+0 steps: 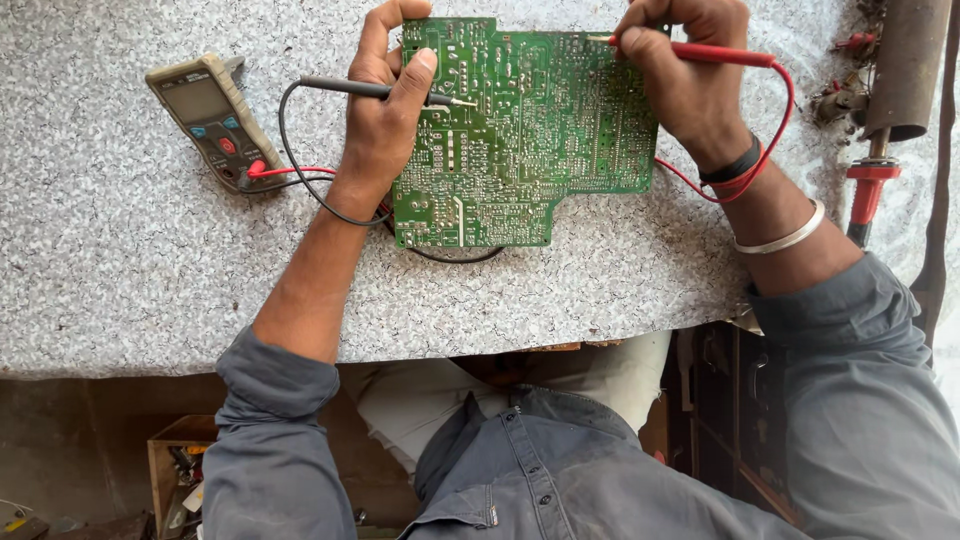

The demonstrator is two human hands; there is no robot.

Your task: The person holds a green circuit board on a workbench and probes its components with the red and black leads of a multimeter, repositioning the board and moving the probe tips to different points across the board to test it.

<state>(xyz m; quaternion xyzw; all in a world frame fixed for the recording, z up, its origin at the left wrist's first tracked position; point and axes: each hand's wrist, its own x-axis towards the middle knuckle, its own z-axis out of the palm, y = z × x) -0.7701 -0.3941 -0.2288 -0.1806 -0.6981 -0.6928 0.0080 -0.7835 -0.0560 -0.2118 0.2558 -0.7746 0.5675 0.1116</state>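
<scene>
Left hand (385, 110) grips black probe (390, 92), right hand (685, 75) red probe (715, 53); a slipped tip could bridge board (520, 150) pads.

We see a green board (530, 140) dotted with silver solder and pale tracks, lying on a table (120, 290) speckled grey and white. Our left hand (385, 125) pinches a black probe (385, 90) with a black lead; our right hand (680, 80) pinches a red probe (720, 54) with a red lead. The meter (212, 118) is olive-grey with a red dial. Our sleeves (860, 400) are slate blue.
</scene>
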